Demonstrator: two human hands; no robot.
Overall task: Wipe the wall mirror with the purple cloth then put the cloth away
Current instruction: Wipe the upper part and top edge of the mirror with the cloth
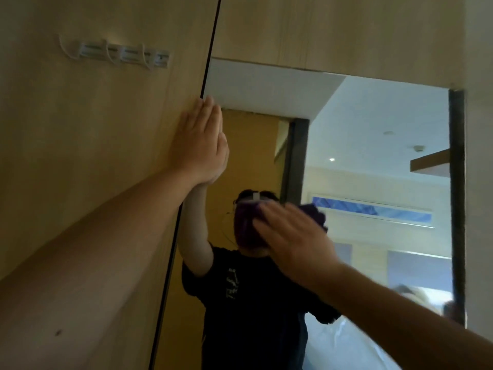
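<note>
Right hand [290, 236] flat, pressing bunched purple cloth [317, 213] onto frameless wall mirror [373, 145]; left hand [198, 145] open, bracing at left edge. Best wiped with even, overlapping strokes (corners included).

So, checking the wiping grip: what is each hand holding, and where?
Right hand presses the bunched purple cloth flat against the mirror under its palm. Left hand holds nothing.

I'm facing pale wood wall panelling [88, 129].

A row of clear wall hooks [114, 53] is sitting upper left of the dark vertical seam [186, 182]; right of that seam, more panelling [333, 30] is running overhead, and soft, even light is falling across it all.
</note>
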